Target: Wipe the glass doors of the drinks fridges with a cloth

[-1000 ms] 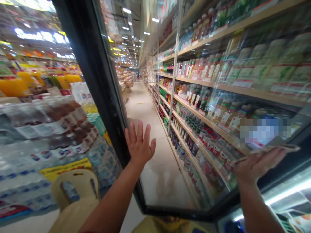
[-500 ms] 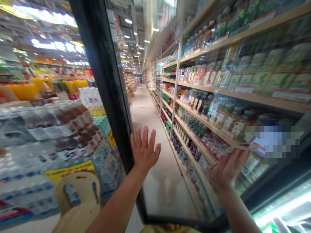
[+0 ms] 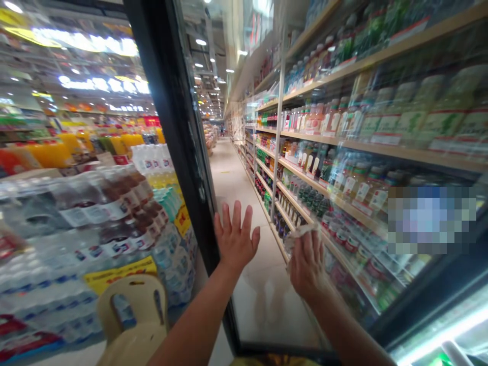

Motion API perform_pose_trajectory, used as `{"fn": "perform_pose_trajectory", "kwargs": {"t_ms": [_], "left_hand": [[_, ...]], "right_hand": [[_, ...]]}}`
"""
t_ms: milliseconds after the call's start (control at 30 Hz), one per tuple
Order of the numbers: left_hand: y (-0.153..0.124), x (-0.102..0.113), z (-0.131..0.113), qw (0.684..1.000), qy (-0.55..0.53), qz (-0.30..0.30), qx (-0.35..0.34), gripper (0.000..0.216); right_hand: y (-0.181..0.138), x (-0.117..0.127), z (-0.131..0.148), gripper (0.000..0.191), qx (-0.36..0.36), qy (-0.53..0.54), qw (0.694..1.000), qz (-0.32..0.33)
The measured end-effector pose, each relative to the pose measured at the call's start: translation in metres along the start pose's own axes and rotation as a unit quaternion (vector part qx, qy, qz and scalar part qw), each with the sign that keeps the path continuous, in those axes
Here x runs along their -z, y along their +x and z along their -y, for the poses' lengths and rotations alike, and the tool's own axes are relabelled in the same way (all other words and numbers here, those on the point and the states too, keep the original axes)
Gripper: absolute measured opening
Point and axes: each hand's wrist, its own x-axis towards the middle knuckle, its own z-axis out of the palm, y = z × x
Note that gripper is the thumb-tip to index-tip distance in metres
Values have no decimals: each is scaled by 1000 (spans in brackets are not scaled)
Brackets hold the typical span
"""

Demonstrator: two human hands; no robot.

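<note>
A glass door (image 3: 274,305) with a black frame (image 3: 179,127) stands in front of me. My left hand (image 3: 236,239) lies against the glass beside the left frame edge, fingers spread and nothing in them. To its right, my right hand (image 3: 308,262) presses a pale, crumpled cloth (image 3: 299,235) on the pane. Part of the cloth is hidden under the fingers, and its exact kind is hard to make out. Bottles on shelves show in the glass behind both hands; whether they are reflected or seen through it, I cannot tell.
A beige plastic chair (image 3: 133,310) stands at the lower left. Behind it rise stacks of shrink-wrapped bottles (image 3: 91,203) with a yellow sign (image 3: 122,272). A bright light strip (image 3: 446,335) shows at the lower right. A blurred patch covers part of the right side.
My right hand has slid left across the glass with the cloth, closer to my left hand. The left hand stays spread on the pane; the view has shifted slightly.
</note>
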Motion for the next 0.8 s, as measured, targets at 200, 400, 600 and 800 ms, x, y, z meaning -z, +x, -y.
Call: {"fn": "perform_pose_trajectory", "kwargs": {"t_ms": [200,400,600,800], "left_hand": [[0,0,0,1000,1,5,2,70],[-2,-1,1,1000,-3,6,3,70],[0,-3,3,1000,-3,-2,0,71],[0,-4,4,1000,-1,-3,0,72]], "right_hand": [[39,-2,15,72,-23,5,1000,-10],[17,-10,27,67,43,33,998,21],[35,-3,9,67,1,1,1000,-11],[23,1,-4,72,29,14,999,3]]}}
